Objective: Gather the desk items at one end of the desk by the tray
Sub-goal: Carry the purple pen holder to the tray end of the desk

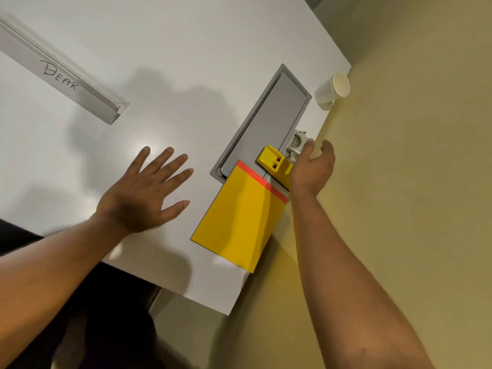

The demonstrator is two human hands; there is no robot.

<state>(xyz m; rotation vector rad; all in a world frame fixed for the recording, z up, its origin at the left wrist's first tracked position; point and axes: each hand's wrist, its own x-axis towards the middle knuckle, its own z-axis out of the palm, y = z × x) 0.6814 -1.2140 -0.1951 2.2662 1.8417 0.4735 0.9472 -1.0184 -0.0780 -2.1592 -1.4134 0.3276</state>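
Left hand point(145, 191) lies flat, fingers spread, on the desk point(186, 49); right hand point(311, 166) grips the clear holder point(295, 145) beside the yellow pad point(239, 222)

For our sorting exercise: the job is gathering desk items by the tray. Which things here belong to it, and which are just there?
Belongs:
yellow pad
yellow holder
clip at the right hand
clear tray
paper cup

Just there:
grey hatch set in the desk
wall

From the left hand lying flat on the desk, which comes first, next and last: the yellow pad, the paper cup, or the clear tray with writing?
1. Yellow pad: just right of the left hand, at the desk's near edge.
2. Clear tray: up and to the left.
3. Paper cup: far right, by the wall.
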